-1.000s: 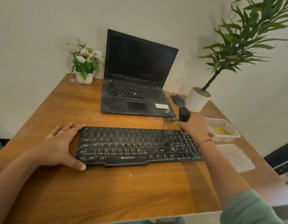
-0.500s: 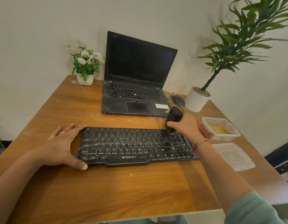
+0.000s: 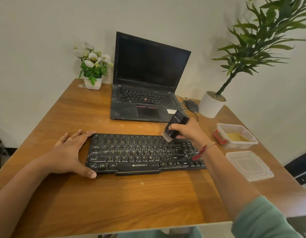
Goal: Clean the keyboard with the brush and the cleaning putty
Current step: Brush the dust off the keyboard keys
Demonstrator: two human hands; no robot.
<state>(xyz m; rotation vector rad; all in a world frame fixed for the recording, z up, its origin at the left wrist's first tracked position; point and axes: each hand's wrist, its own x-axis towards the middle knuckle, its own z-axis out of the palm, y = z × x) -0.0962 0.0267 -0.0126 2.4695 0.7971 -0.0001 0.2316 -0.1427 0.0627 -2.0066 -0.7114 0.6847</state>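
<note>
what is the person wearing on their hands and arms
No gloves or rings show. The right hand has a red and pale thread band at the wrist, with a pale green sleeve higher up that arm. The left hand and forearm show no sleeve, band or watch.

A black keyboard (image 3: 141,153) lies across the middle of the wooden surface (image 3: 148,200). The left hand (image 3: 71,152) rests flat against its left end, fingers straight, thumb at the front corner. The right hand (image 3: 188,133) grips a tilted black brush (image 3: 177,125), its pale bristles touching keys near the keyboard's back edge. By the surface's right edge sit an open clear container (image 3: 222,129) holding yellowish putty (image 3: 236,136) and, nearer the front, a lid (image 3: 248,165). An open laptop (image 3: 145,83) stands at the back edge.
</note>
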